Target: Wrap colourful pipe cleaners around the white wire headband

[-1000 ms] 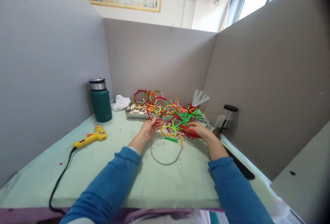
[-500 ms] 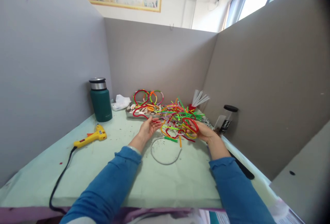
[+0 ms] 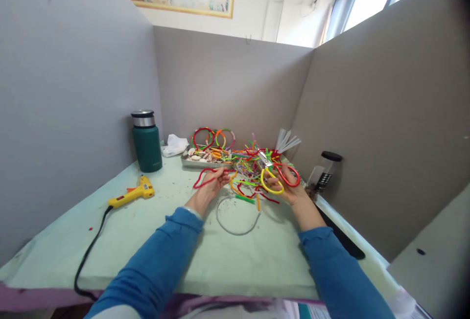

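My left hand (image 3: 208, 193) is closed on a bent red pipe cleaner (image 3: 199, 180), which loops out over its back. Scissors (image 3: 272, 191) with one red and one yellow handle rest in my right hand (image 3: 293, 193), the handles spread and the blades pointing up and away. On the table between my forearms lies a thin grey hoop (image 3: 238, 234), with a green piece (image 3: 245, 200) and an orange piece (image 3: 258, 203) at its ends. Just beyond both hands is a tangled pile of coloured pipe cleaners (image 3: 246, 167).
A yellow glue gun (image 3: 132, 193) with a black cord lies at left, near a green bottle (image 3: 147, 143). At the back are a metal tray (image 3: 205, 164) of shell-like pieces, colourful rings (image 3: 224, 139) and white sticks (image 3: 286, 140). A black-lidded jar (image 3: 325, 172) stands right.
My right hand has turned the scissors so that the blades now show and the handles are spread. The red pipe cleaner has come down from the tray's front to beside my left hand.
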The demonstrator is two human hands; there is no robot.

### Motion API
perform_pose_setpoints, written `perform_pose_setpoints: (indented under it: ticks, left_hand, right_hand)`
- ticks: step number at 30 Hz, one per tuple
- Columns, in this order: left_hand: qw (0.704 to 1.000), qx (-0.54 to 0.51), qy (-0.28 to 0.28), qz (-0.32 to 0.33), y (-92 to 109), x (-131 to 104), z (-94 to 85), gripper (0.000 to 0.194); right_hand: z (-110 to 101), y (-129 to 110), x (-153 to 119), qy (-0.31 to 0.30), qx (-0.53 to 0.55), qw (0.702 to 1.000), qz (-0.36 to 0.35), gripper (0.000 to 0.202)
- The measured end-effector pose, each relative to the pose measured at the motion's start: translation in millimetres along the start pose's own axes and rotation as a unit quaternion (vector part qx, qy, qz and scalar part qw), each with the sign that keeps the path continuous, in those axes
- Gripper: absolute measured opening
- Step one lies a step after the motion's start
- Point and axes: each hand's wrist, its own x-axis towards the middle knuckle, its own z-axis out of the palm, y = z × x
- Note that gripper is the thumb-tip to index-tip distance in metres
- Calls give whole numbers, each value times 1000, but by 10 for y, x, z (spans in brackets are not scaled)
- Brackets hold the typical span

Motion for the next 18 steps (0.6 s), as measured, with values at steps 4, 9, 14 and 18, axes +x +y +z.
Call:
perform_pose_setpoints:
  ticks: [4,9,14,18]
  left_hand:
    - [1000,5,-12,20,6,-20,7,9]
    - [999,13,-31,27,14,-25,17,14]
    - [1000,0,-22,5,34,-20,31,25]
    - [999,4,3,-38,64,-38,40,42]
  right_hand:
    - [59,35,41,39,0,999,-26,16]
    - [134,34,35,49,8,999,4,23]
    - [133,3,28,87,-61,991,-75,19]
    - [-6,48,80,191,-237,950,-71,15]
